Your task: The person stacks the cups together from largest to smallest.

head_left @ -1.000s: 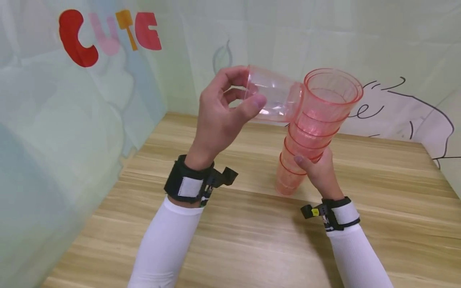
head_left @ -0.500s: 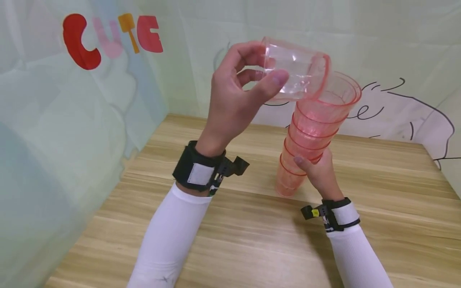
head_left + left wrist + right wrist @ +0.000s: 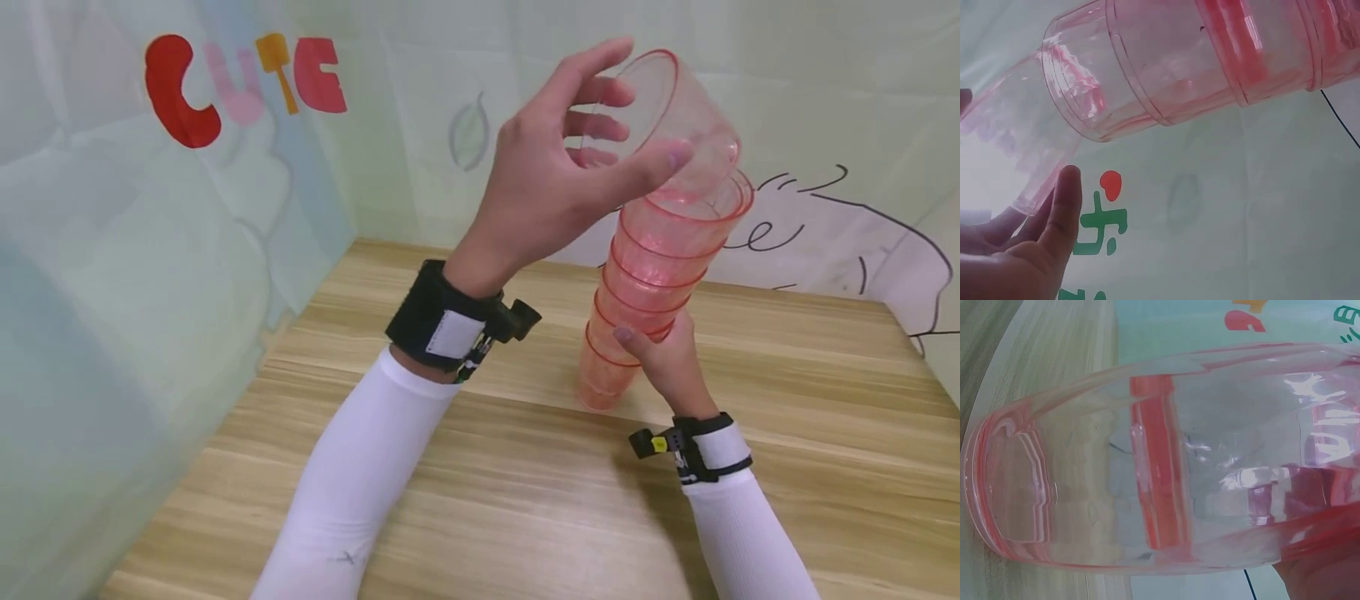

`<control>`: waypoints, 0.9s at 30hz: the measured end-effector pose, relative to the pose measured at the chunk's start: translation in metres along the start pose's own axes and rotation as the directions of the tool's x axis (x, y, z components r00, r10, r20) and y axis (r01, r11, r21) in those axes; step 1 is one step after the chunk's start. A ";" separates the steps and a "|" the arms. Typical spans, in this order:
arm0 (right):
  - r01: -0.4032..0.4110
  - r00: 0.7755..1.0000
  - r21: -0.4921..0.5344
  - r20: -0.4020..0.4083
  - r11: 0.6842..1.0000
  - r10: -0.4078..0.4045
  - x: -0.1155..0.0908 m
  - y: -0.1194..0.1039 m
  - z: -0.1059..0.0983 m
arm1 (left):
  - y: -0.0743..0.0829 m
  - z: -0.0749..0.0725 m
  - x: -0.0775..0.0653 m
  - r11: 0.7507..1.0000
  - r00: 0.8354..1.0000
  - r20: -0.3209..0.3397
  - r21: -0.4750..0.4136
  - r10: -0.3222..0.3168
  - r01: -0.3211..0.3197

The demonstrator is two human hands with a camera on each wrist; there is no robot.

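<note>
My left hand (image 3: pixel 551 179) holds a clear pink plastic cup (image 3: pixel 701 125) from the side, thumb in front and fingers spread behind. That cup is tilted, its mouth toward the fingers and its base overlapping the top rim of a tall stack of matching cups (image 3: pixel 656 279). In the left wrist view the held cup (image 3: pixel 1022 125) meets the stack's upper rim (image 3: pixel 1063 94) at an angle. My right hand (image 3: pixel 675 367) grips the stack low down, its thumb in front and its other fingers mostly hidden behind. The right wrist view shows the stack's lower cups (image 3: pixel 1085 475) close up.
The stack stands on a wood-grain table (image 3: pixel 480 483). A pale printed cloth backdrop (image 3: pixel 420 100) rises behind and at the left, with colourful letters (image 3: pixel 180 92) and black line drawings. Both wrists wear black straps with small cameras.
My left hand has lifted the cup up and to the right, and turned it from lying sideways to base down over the stack's mouth. My right hand and the stack have stayed put.
</note>
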State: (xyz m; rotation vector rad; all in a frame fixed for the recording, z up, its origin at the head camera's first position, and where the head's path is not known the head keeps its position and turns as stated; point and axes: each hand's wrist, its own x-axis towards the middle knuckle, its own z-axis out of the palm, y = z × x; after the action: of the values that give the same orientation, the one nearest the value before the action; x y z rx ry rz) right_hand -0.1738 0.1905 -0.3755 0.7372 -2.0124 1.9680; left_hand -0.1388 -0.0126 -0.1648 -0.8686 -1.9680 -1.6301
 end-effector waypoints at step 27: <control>-0.115 0.990 -0.204 0.061 0.972 0.130 -0.002 -0.018 -0.028 | -0.029 0.029 -0.011 0.877 0.931 0.315 0.480 -0.185 0.012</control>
State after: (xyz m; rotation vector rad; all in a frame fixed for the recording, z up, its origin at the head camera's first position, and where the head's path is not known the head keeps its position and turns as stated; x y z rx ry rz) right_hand -0.1680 0.2185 -0.3592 0.6619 -2.3094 1.7879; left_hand -0.1501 0.0106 -0.1985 -0.9141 -2.5478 -1.0012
